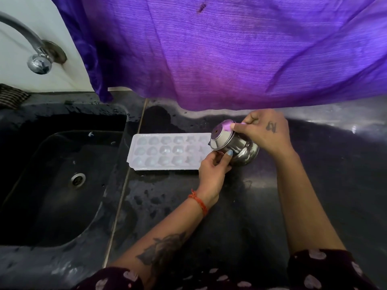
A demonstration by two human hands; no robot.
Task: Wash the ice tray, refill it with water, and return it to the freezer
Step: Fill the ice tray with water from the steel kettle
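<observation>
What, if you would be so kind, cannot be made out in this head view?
- White plastic ice tray: right end hidden by the tilted steel pot and left hand.
- Water in its cells: unclear, glare.
- Pot contents: mouth faces away from the camera.
- Curved chrome tap: spout cut off at left edge.
- Wall: hidden by purple cloth.
- Right hand grips the pot.

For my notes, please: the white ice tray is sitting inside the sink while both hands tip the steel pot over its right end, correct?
Not quite: the head view shows the ice tray on the wet countertop beside the sink, not inside it. Both hands do tip the steel pot over its right end.
</observation>
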